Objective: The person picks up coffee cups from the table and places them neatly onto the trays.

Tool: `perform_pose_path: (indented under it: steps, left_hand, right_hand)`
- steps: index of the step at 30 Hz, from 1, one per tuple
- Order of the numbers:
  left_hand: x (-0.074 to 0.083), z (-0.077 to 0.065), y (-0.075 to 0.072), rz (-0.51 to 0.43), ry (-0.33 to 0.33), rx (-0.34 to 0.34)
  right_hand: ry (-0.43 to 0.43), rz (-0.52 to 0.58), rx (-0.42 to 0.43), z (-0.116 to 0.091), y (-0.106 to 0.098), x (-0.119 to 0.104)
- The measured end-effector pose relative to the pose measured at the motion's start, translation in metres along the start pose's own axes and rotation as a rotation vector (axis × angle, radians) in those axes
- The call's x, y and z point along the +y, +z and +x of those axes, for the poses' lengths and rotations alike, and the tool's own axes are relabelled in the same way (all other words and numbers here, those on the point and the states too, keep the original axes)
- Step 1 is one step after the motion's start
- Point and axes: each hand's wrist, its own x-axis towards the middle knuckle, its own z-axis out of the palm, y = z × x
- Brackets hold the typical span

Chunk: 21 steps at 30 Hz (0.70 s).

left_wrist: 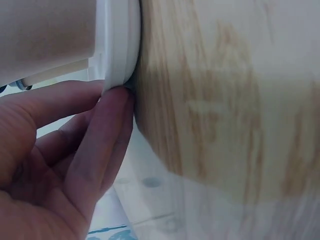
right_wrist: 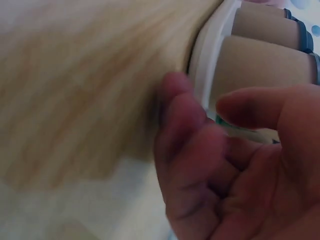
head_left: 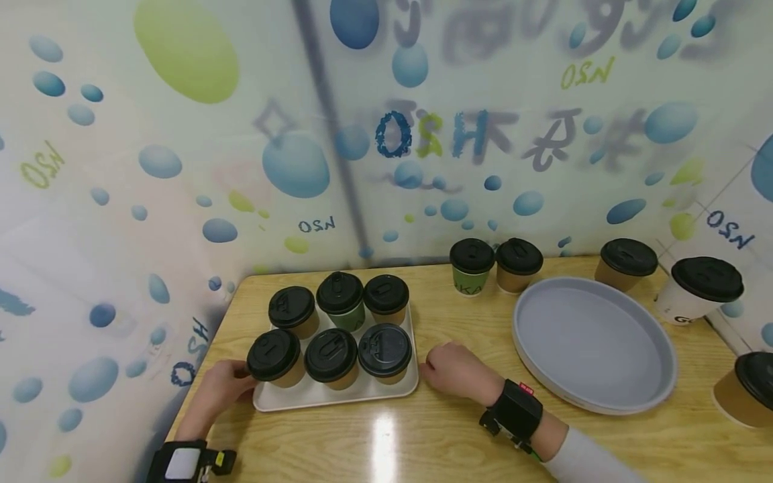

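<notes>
A white rectangular tray (head_left: 338,400) lies on the wooden table at left of centre, holding several paper cups with black lids. Most are brown, such as the brown cup (head_left: 344,381); one is a green cup (head_left: 347,317) in the back row. My left hand (head_left: 225,389) pinches the tray's left edge, thumb above and fingertips under the rim in the left wrist view. Beside the tray's right edge is my right hand (head_left: 457,372). Its fingers are loosely bent and the thumb is apart from them, near the white rim (right_wrist: 202,65); contact cannot be made out.
A round grey tray (head_left: 594,345) sits to the right. Behind it stand another green cup (head_left: 469,280), a brown cup (head_left: 513,279) and a further brown cup (head_left: 619,274). A white cup (head_left: 679,303) and a brown cup (head_left: 739,399) stand at far right. A patterned curtain (head_left: 423,221) backs the table.
</notes>
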Motion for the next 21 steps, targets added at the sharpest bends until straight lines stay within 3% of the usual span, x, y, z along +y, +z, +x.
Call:
perform_pose_path:
  steps: [5, 11, 21]
  left_hand:
    - [0.004, 0.0, 0.001, 0.04, 0.04, 0.034]
    - [-0.007, -0.001, -0.004, 0.066, 0.086, 0.113]
    - [-0.028, 0.016, -0.026, 0.089, 0.098, 0.127]
  right_hand:
    - [-0.012, 0.102, -0.082, 0.005, 0.006, 0.0]
    - [-0.044, 0.077, -0.044, 0.016, 0.019, -0.01]
    - [-0.026, 0.03, -0.023, 0.041, 0.026, -0.034]
